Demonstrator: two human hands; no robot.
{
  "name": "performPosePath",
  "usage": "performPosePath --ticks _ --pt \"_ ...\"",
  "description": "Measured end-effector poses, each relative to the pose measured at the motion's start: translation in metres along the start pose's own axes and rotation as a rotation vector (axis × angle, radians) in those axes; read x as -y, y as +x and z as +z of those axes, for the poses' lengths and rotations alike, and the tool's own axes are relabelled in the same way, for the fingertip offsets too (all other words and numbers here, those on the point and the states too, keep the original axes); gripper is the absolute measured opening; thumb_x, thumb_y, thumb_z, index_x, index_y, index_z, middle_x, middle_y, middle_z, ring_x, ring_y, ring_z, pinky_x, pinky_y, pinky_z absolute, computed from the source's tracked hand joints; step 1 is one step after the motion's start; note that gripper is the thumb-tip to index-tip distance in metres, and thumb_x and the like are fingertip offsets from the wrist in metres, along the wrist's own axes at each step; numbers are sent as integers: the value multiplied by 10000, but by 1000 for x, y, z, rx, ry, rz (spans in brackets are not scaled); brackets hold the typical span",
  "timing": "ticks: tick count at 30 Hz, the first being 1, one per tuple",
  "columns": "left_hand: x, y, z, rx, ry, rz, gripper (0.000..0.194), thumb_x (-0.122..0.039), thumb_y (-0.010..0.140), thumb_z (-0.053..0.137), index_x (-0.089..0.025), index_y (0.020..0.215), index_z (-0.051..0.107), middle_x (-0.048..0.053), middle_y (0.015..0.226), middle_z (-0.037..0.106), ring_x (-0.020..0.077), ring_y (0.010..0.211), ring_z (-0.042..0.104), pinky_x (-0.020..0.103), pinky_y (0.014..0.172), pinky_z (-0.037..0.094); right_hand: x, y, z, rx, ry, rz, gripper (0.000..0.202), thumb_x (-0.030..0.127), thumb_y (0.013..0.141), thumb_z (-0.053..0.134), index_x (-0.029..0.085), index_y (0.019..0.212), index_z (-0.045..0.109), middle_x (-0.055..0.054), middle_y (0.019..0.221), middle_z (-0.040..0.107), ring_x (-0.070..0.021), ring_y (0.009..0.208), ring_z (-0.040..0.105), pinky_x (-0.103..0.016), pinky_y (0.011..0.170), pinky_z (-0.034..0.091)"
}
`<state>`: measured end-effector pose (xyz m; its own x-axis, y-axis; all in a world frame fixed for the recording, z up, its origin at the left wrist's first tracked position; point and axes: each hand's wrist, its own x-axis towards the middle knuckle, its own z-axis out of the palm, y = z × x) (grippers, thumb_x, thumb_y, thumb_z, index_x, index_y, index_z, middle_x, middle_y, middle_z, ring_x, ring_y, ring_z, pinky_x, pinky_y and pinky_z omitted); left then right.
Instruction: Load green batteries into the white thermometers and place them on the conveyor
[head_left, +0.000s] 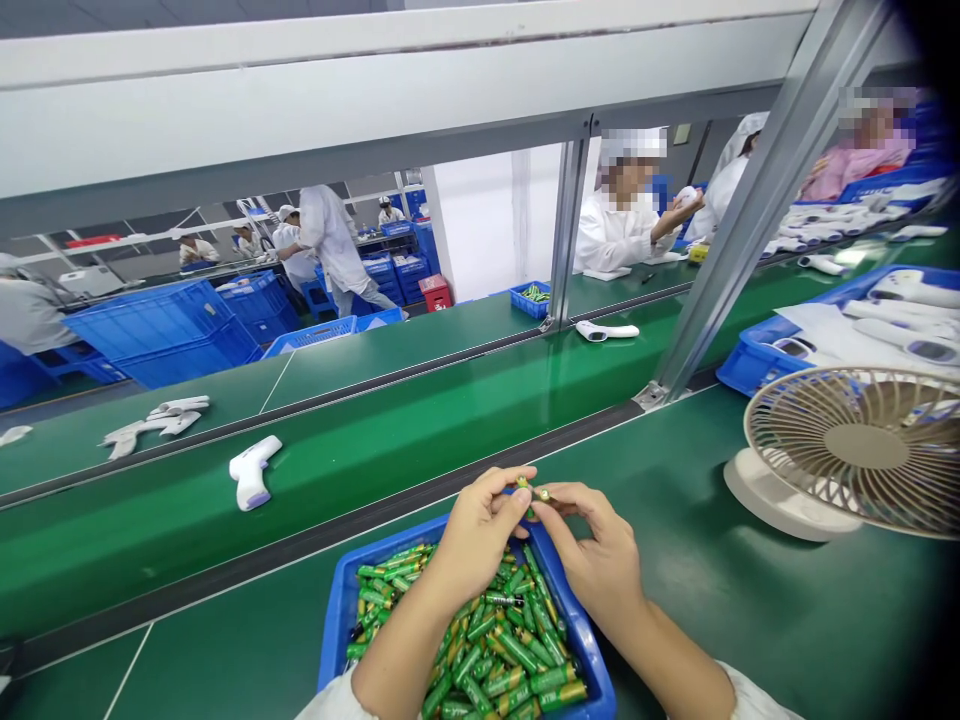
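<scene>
Over the far edge of a blue bin [328, 620], my two hands are close together with batteries between their fingers. My left hand [480, 520] is closed on a green and gold battery [523, 483], its end showing by the fingertips. In a pinch of thumb and fingers, my right hand [600, 550] grips another battery [544, 494], mostly hidden, with one end facing me. Many loose green batteries [517, 650] fill the bin below, lying in all directions. My left forearm covers part of them.
A beige fan [866, 446] stands at the right, near a blue crate [739, 365] of white handheld thermometers. Beyond a metal post [720, 240], a green conveyor [375, 420] carries a white thermometer [253, 472] and another one [607, 331]. Co-workers in white [619, 230] sit across it.
</scene>
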<state>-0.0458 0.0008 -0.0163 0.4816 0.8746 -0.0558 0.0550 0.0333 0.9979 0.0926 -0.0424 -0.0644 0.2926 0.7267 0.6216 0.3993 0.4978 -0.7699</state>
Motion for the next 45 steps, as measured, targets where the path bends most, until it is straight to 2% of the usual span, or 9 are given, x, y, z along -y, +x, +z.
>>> performPosePath --ticks 4,9,13,19,27,32,38,42,45 --pt "1 1 -1 -53 89 -1 367 -398 830 634 -159 1106 670 56 836 612 133 683 536 224 570 424 2 5 -1 2 132 139 73 239 874 612 225 844 677 -56 884 694 -198 816 660 -308 682 553" --pt "4 1 -1 -64 215 173 259 -329 870 594 -208 1070 706 78 1041 625 165 842 573 234 645 444 0 9 -3 37 212 448 243 357 864 588 217 1001 731 -51 819 726 -197 701 669 -300 585 568" --pt "4 0 -1 -70 307 268 258 -305 892 574 -247 1108 703 65 1002 626 176 907 578 247 707 457 0 8 -2 133 159 349 258 309 868 589 222 1080 707 -64 955 720 -204 782 668 -313 660 562" --pt "4 -1 -2 -106 378 291 276 -318 897 570 -253 1135 696 58 943 609 171 868 570 272 754 457 2 9 -6 224 -34 100 224 264 949 483 217 982 700 -65 889 647 -197 815 614 -318 725 507" --pt "7 1 -4 -103 428 289 311 -314 910 548 -234 1183 674 65 1040 674 190 972 607 296 871 462 3 11 -7 329 10 83 237 239 964 450 223 976 687 -62 906 649 -197 839 612 -313 767 499" --pt "11 2 -4 -150 271 166 477 -316 869 602 -211 1332 549 53 1036 705 177 828 658 280 742 522 -1 7 -5 311 110 223 254 352 934 511 225 1007 719 -62 897 659 -202 834 626 -300 776 514" --pt "9 -3 -6 -138 423 322 567 -289 851 619 -242 1397 470 32 1204 660 183 925 659 314 869 523 -14 5 -7 286 282 719 485 520 792 655 160 1115 687 9 584 577 -126 470 494 -239 465 452" --pt "10 -3 -7 -62 474 342 632 -257 830 628 -285 1426 421 31 1339 567 144 777 649 290 750 553 -9 14 -8 322 490 906 508 502 642 795 155 1008 734 4 554 609 -118 497 510 -211 501 482" --pt "10 -3 -9 -42 472 348 603 -265 814 651 -290 1390 475 34 1313 586 139 778 646 274 741 546 -5 17 -7 304 633 1047 493 430 552 874 173 955 755 -44 743 708 -125 596 575 -211 606 540"
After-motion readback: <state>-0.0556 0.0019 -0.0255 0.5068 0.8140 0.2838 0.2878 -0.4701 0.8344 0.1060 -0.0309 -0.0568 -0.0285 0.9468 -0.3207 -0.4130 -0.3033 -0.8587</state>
